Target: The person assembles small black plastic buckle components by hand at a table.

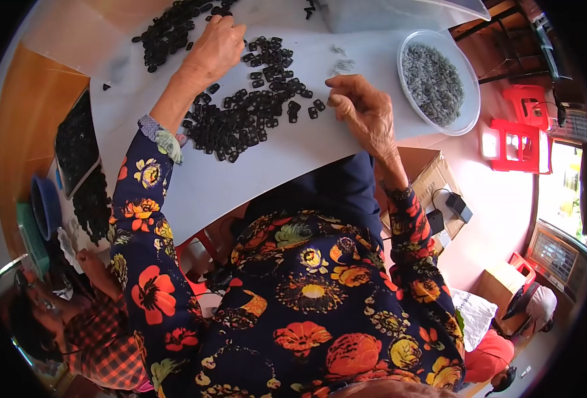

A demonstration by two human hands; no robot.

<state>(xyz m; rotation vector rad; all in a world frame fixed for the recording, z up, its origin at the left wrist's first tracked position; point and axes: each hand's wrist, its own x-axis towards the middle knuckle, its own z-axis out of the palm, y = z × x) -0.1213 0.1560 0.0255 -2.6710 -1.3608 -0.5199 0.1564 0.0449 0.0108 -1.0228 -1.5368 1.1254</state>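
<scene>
My left hand (215,52) reaches to the far side of the table, over the edge of a heap of small black oval parts (167,33). Its fingers are curled together, and their tips are turned away, so what they hold is hidden. Between my hands lies a wide spread of small black plastic pieces with openings in them (230,123). My right hand (366,109) hovers to the right of this spread, thumb and forefinger a little apart with nothing visible between them. Just beyond it is a little group of thin clear pieces (344,65).
A round clear tub (469,109) full of small greyish pieces stands at the right table edge. Translucent bins (399,14) stand along the far side. A cardboard box (433,176) is below right, with red stools (515,146) beyond. Another person in a checked shirt (104,345) sits at left.
</scene>
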